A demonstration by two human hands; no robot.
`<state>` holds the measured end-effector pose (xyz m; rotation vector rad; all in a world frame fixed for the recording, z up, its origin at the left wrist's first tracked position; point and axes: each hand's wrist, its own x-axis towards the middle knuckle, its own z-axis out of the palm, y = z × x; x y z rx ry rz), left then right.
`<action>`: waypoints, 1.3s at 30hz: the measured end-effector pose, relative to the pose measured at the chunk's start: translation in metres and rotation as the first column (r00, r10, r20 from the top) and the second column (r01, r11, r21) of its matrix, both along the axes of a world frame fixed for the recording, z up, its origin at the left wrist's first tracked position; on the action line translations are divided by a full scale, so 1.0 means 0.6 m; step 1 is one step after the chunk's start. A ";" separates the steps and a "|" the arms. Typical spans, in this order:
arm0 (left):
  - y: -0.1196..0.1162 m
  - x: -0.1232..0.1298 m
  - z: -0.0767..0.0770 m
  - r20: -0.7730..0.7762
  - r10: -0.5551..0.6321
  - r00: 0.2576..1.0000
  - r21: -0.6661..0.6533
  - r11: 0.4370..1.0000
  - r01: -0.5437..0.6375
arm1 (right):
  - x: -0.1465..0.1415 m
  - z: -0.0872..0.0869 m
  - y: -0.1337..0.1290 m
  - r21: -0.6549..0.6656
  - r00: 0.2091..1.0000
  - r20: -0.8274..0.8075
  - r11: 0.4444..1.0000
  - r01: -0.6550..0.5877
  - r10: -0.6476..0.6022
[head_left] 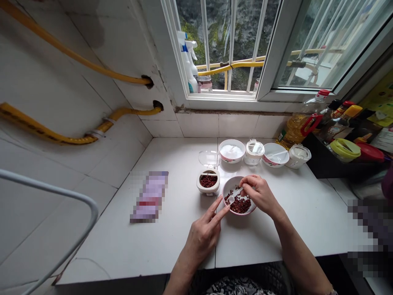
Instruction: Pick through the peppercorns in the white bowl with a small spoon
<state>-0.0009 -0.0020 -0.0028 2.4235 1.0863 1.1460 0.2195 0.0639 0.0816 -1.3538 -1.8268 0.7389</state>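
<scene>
A bowl [224, 185] with a pink outer side stands on the white counter, holding dark red peppercorn-like pieces [240, 205]. My right hand [258, 192] pinches the handle of a small white spoon [231, 199], whose scoop is inside the bowl. My left hand [206, 229] rests at the bowl's left side, index and middle fingers apart, fingertips at the rim and near the scoop; its other fingers are partly hidden. Left of the bowl sits an open seasoning jar [208, 189], its clear lid [209, 158] raised, with the same dark red pieces inside.
Behind are a bowl of white grains [232, 151], a closed jar [254, 152], a bowl with a spoon [276, 155] and another jar [298, 156]. An oil bottle [291, 129] and a black condiment rack [325, 157] stand right. A blurred purple packet [150, 196] lies left.
</scene>
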 end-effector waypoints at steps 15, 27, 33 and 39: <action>0.001 0.000 -0.003 -0.012 0.007 1.000 0.009 1.000 -0.007 | 0.014 0.005 0.011 -0.260 0.883 -0.439 0.964 0.056 -0.170; 0.003 0.002 0.001 -0.014 0.005 1.000 0.015 1.000 -0.004 | -0.069 0.000 0.004 0.155 0.951 -0.300 0.980 0.124 -0.073; 0.002 0.000 -0.003 -0.027 0.014 1.000 -0.001 1.000 -0.014 | -0.087 -0.003 0.004 0.538 0.994 0.095 0.838 -0.093 0.050; 0.004 0.001 0.001 -0.027 0.008 1.000 0.030 1.000 -0.007 | -0.029 0.014 0.003 0.446 0.998 -0.010 0.893 0.060 -0.062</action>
